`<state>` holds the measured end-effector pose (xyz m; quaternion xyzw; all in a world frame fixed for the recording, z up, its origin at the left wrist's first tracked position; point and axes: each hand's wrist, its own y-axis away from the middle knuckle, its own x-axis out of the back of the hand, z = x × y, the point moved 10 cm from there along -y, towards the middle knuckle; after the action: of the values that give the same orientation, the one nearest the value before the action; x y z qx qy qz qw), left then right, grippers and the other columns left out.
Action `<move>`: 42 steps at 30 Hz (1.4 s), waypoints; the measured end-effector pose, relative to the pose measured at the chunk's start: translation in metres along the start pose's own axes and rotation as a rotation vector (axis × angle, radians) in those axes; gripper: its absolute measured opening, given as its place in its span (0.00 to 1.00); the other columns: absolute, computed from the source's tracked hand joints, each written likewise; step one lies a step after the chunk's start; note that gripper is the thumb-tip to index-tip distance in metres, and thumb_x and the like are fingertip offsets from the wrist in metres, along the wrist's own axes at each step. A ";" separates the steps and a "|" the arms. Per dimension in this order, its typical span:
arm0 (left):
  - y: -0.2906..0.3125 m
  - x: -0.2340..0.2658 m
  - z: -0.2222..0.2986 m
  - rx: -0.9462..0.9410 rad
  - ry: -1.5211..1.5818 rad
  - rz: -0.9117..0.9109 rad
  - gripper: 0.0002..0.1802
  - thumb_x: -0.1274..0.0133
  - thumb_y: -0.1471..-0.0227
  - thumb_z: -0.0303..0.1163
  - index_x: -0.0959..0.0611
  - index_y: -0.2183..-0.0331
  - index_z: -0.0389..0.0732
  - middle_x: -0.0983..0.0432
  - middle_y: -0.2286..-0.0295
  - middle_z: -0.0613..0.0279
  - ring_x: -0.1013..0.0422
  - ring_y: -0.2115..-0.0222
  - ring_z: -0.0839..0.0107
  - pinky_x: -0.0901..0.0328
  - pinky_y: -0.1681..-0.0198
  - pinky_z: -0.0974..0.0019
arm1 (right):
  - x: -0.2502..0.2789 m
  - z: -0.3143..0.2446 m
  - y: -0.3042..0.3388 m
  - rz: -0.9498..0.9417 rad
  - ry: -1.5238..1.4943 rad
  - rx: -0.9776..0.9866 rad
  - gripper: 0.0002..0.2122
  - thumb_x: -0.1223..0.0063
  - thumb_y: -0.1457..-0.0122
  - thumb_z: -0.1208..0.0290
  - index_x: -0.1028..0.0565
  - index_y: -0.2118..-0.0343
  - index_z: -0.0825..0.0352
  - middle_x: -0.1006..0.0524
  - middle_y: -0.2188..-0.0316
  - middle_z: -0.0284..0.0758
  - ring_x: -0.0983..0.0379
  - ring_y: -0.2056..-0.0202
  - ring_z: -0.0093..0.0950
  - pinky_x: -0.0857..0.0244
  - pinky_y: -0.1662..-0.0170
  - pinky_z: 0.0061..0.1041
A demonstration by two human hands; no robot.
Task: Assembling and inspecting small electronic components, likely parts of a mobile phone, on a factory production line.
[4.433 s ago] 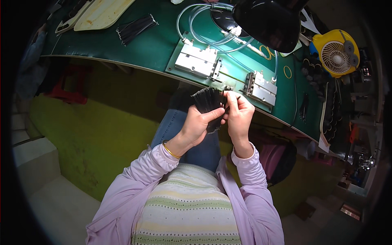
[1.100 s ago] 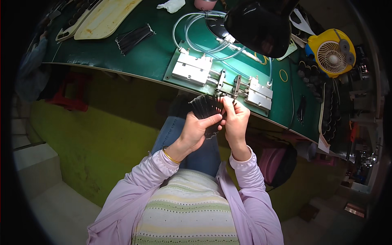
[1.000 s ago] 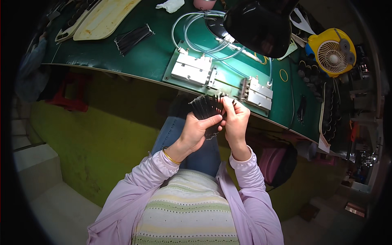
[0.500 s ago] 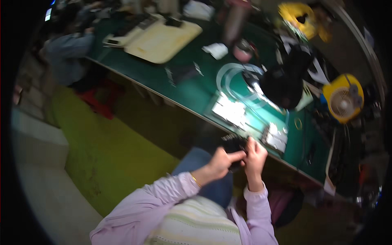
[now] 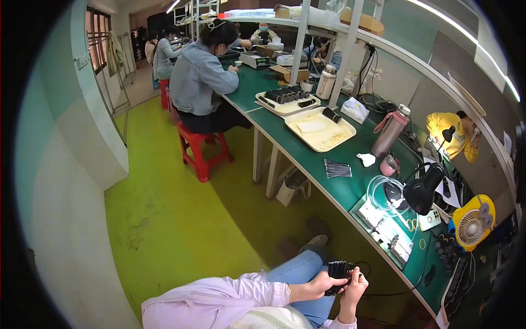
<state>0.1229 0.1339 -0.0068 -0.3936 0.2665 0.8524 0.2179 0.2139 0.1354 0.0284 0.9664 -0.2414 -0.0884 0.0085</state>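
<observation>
Over my lap, beside the bench's front edge, both hands hold a black ridged piece (image 5: 339, 270). It looks like a row of dark strips side by side; its exact kind is too small to make out. My left hand (image 5: 322, 284) grips its near left part, with the thumb laid across it. Closed at its right side is my right hand (image 5: 355, 286), fingers bent and thumb up. What those fingertips pinch is partly hidden. A thin black cable (image 5: 378, 294) shows beyond the right hand.
On the green bench (image 5: 307, 156) a black lamp (image 5: 424, 189) lights a metal fixture (image 5: 383, 230) with clear tubing. Cream trays (image 5: 320, 130), a flask (image 5: 390, 131) and a yellow fan (image 5: 472, 223) stand around. A person in denim (image 5: 200, 77) sits on a red stool (image 5: 203, 148).
My view has swung up and left, so the hands sit lower in the picture and more of the room shows. Both hands still hold the black ridged piece.
</observation>
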 end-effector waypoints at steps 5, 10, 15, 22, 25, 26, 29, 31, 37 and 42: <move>0.020 0.032 -0.004 0.048 0.064 0.032 0.07 0.49 0.56 0.22 0.25 0.70 0.36 0.28 0.77 0.64 0.32 0.79 0.77 0.35 0.77 0.75 | -0.022 0.015 0.028 -0.019 0.117 -0.096 0.15 0.54 0.45 0.67 0.33 0.86 0.66 0.35 0.90 0.25 0.47 0.91 0.11 0.56 0.89 0.13; 0.036 0.076 -0.016 0.154 0.077 0.090 0.07 0.48 0.56 0.24 0.25 0.69 0.38 0.28 0.78 0.64 0.32 0.79 0.76 0.36 0.76 0.74 | -0.035 0.059 0.043 -0.020 0.214 -0.210 0.15 0.55 0.45 0.69 0.33 0.87 0.67 0.35 0.90 0.25 0.46 0.90 0.12 0.55 0.88 0.12; 0.048 0.096 -0.007 0.183 0.048 0.158 0.06 0.48 0.56 0.25 0.24 0.70 0.37 0.28 0.78 0.64 0.32 0.79 0.77 0.36 0.77 0.75 | -0.053 0.076 0.051 -0.011 0.118 -0.257 0.15 0.54 0.46 0.68 0.33 0.87 0.66 0.36 0.91 0.24 0.46 0.90 0.12 0.56 0.88 0.13; 0.040 0.095 0.013 0.162 -0.041 0.116 0.06 0.47 0.57 0.27 0.24 0.72 0.39 0.29 0.79 0.67 0.34 0.80 0.78 0.38 0.75 0.75 | -0.059 0.063 0.038 0.009 0.358 -0.207 0.15 0.52 0.48 0.63 0.29 0.82 0.73 0.33 0.90 0.29 0.42 0.86 0.14 0.47 0.84 0.19; 0.032 0.105 0.008 0.217 -0.151 0.159 0.05 0.48 0.57 0.24 0.24 0.73 0.39 0.30 0.77 0.67 0.34 0.77 0.77 0.39 0.73 0.73 | -0.055 0.073 0.032 -0.019 0.333 -0.166 0.16 0.52 0.49 0.60 0.27 0.79 0.71 0.31 0.88 0.29 0.38 0.86 0.15 0.43 0.84 0.17; 0.032 0.111 0.009 0.219 -0.148 0.193 0.09 0.49 0.57 0.22 0.26 0.69 0.40 0.30 0.76 0.66 0.34 0.78 0.77 0.38 0.74 0.74 | -0.062 0.074 0.039 -0.038 0.212 -0.295 0.16 0.52 0.49 0.59 0.27 0.78 0.71 0.30 0.88 0.29 0.37 0.86 0.16 0.42 0.84 0.17; 0.025 0.117 -0.006 0.213 -0.111 0.147 0.12 0.52 0.54 0.22 0.29 0.63 0.38 0.31 0.72 0.64 0.34 0.77 0.76 0.37 0.77 0.75 | -0.050 0.089 0.043 -0.021 0.091 -0.298 0.16 0.52 0.48 0.61 0.28 0.79 0.72 0.31 0.89 0.30 0.39 0.89 0.15 0.44 0.87 0.16; 0.032 0.099 -0.024 0.255 -0.108 0.117 0.12 0.53 0.53 0.22 0.30 0.63 0.38 0.31 0.72 0.64 0.34 0.77 0.76 0.37 0.76 0.75 | -0.035 0.090 0.050 0.012 0.013 -0.259 0.16 0.53 0.47 0.62 0.29 0.82 0.72 0.33 0.91 0.30 0.41 0.92 0.16 0.46 0.89 0.16; 0.044 0.080 -0.067 0.291 -0.159 0.072 0.12 0.55 0.52 0.21 0.31 0.62 0.37 0.32 0.72 0.61 0.34 0.77 0.75 0.36 0.75 0.74 | 0.016 0.097 0.077 0.095 -0.048 -0.209 0.17 0.53 0.48 0.63 0.30 0.85 0.72 0.33 0.93 0.30 0.40 0.93 0.17 0.46 0.90 0.18; 0.056 0.062 -0.087 0.290 -0.227 0.110 0.12 0.56 0.51 0.22 0.32 0.61 0.37 0.32 0.72 0.61 0.34 0.77 0.75 0.36 0.75 0.74 | 0.047 0.097 0.089 0.103 -0.066 -0.240 0.16 0.53 0.48 0.63 0.31 0.85 0.71 0.33 0.93 0.31 0.41 0.94 0.18 0.47 0.90 0.18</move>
<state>0.1013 0.0467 -0.0871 -0.2443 0.3816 0.8545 0.2542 0.1963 0.0370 -0.0692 0.9413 -0.2784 -0.1479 0.1207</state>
